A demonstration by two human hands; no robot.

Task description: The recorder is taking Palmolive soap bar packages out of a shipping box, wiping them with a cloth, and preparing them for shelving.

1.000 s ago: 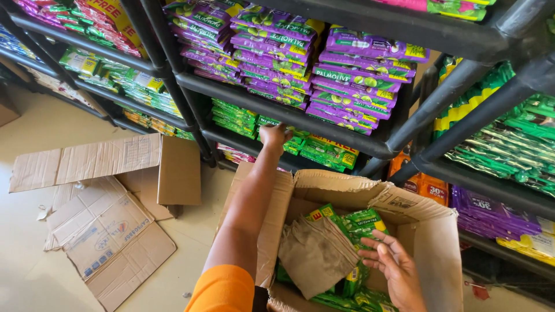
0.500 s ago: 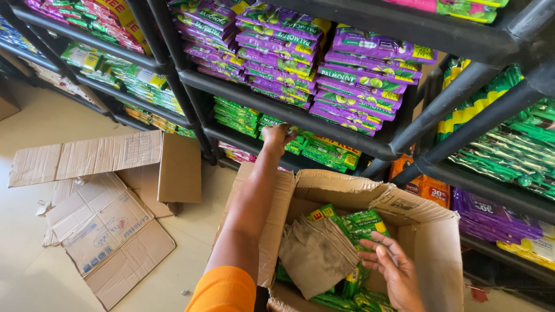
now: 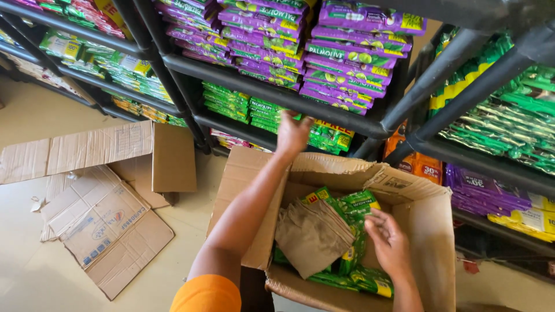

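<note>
My left hand [image 3: 293, 134] reaches up from the open cardboard box [image 3: 428, 231] toward the stack of green packets [image 3: 254, 112] on a low shelf; its fingers are spread and I see nothing in it. My right hand [image 3: 388, 242] is down inside the box, fingers resting on the green packets [image 3: 355, 205] packed there. A piece of brown crumpled paper [image 3: 312, 234] lies over the packets beside that hand.
A dark metal shelf rack [image 3: 277, 92] holds rows of purple packets [image 3: 324, 52] above and green ones below and to the right. Flattened cardboard sheets [image 3: 104, 214] lie on the pale floor at left. Orange packets [image 3: 413, 162] sit behind the box.
My left hand has drawn back slightly from the shelf's green packets and opened. My right hand stays on the packets in the box. The view has shifted a little lower.
</note>
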